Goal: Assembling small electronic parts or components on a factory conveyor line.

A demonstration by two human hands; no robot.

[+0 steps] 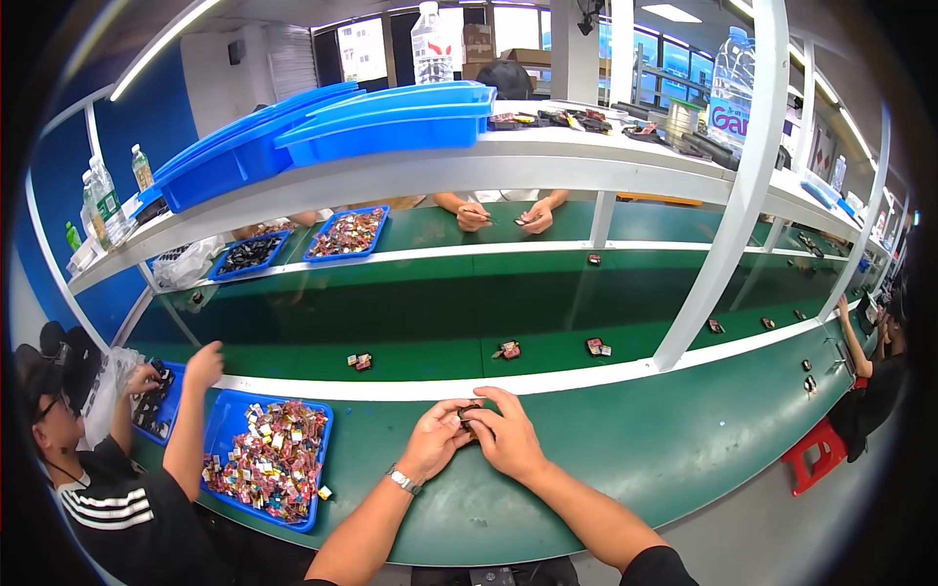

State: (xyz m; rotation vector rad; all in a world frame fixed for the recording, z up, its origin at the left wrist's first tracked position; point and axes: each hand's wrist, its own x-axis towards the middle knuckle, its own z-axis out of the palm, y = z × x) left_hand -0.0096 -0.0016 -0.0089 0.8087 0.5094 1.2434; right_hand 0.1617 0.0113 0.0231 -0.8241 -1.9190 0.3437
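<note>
Both my hands meet over the green worktop, close to the white rail, around a small dark part (465, 416). My left hand (434, 441), with a watch at the wrist, holds it from the left with curled fingers. From the right, my right hand (507, 436) grips the same part between thumb and fingers. The fingers cover most of it, so its exact kind does not show. To the left of my left hand stands a blue tray (326, 430) heaped with small wired components (269, 459) in red, white and yellow. One loose component (324, 493) lies at the tray's right edge.
Beyond the white rail (440, 389), a green belt (420, 303) carries several small assemblies (506, 350). A white post (718, 215) rises at right, supporting a shelf with blue trays (391, 122). A co-worker (117, 498) reaches at left; another person's hands (508, 217) work opposite. A red stool (816, 454) stands right.
</note>
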